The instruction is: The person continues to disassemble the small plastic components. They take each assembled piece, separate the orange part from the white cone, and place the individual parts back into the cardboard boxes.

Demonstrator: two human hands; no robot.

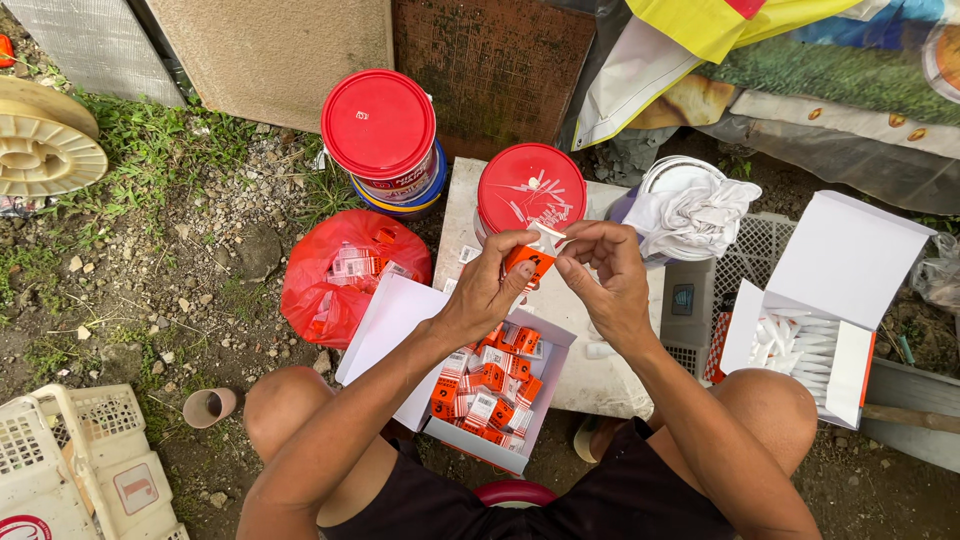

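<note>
The left hand (487, 290) grips a small orange packet (530, 262) between thumb and fingers, holding it up above an open white box (395, 320) filled with more small orange-and-white packets (488, 390). The right hand (605, 268) pinches a thin white piece (548, 231) at the packet's top edge; whether that piece is part of the packet or something drawn out of it is hard to tell at this size. Behind the hands stands a bucket with a red lid (530, 185), and a second red-lidded bucket (379, 125) sits to its left. A red plastic bag (345, 270) lies on the gravel, and another open box holding white sticks (800, 345) rests by the right knee.
</note>
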